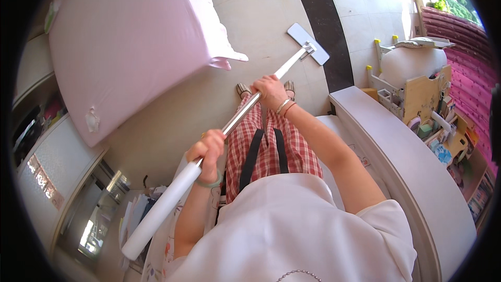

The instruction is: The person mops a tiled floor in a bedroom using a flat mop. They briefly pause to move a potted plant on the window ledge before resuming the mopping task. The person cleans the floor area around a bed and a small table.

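Observation:
A flat mop (241,116) slants across my body, from its thick white sleeve at the lower left to its pale rectangular head (315,56) on the floor at the upper right. My right hand (270,93) is wrapped around the white and silver pole above my feet. Lower down, my left hand (207,151) grips the silver pole just above the white sleeve. A green bangle circles my left wrist, and thin bracelets sit on my right. The mop head lies beside a dark floor strip (326,26).
A pink-sheeted bed (141,47) fills the upper left, its corner near the pole. At right stands a long white ledge (396,156), with a white-framed chair and cluttered shelves beyond. Glass-fronted cabinets (57,172) line the left. Pink curtains (469,83) hang at the far right.

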Action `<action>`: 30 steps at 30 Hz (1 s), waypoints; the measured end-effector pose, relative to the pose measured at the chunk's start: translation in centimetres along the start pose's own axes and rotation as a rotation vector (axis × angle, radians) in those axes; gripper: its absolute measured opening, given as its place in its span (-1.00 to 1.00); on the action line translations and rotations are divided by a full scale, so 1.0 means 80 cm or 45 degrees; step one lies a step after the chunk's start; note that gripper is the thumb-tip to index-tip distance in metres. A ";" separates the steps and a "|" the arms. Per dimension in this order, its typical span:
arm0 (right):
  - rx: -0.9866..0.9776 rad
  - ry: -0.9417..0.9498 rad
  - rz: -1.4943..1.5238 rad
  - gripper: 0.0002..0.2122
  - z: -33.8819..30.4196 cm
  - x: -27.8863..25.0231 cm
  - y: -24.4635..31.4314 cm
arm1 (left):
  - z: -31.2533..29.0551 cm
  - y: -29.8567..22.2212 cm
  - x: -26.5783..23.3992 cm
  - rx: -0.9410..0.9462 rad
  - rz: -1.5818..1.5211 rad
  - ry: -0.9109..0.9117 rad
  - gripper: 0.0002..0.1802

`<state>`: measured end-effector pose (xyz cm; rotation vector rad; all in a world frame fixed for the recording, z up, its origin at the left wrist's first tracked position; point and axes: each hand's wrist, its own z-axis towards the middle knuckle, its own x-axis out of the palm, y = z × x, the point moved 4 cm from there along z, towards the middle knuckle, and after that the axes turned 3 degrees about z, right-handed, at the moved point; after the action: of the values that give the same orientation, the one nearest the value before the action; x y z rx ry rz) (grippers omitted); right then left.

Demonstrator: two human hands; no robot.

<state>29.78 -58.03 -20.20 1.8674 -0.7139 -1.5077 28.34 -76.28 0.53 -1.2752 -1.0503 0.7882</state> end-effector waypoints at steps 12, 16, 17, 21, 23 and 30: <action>0.360 -0.478 -0.102 -0.87 -0.048 -0.065 -0.164 | 0.063 0.097 0.105 -0.025 -0.019 0.395 -0.71; 0.299 -0.581 0.006 -0.85 -0.043 -0.012 -0.070 | 0.044 0.031 0.043 -0.052 0.109 0.505 -0.72; 0.290 -0.614 0.048 -0.84 -0.035 0.004 -0.040 | 0.045 0.005 0.024 -0.066 0.164 0.535 -0.72; 0.197 -0.763 0.198 -0.84 -0.001 0.044 0.071 | 0.043 -0.080 -0.038 -0.090 0.361 0.560 -0.73; 0.165 -0.750 0.288 -0.84 0.010 0.052 0.108 | 0.039 -0.109 -0.052 -0.089 0.445 0.536 -0.73; -0.061 0.204 0.169 -0.90 0.012 0.025 0.094 | 0.006 -0.097 -0.051 0.005 0.196 0.277 -0.72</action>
<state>29.01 -64.58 -15.96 1.8428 -0.7062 -1.2660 25.76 -81.05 7.42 -1.4160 -0.7830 0.7474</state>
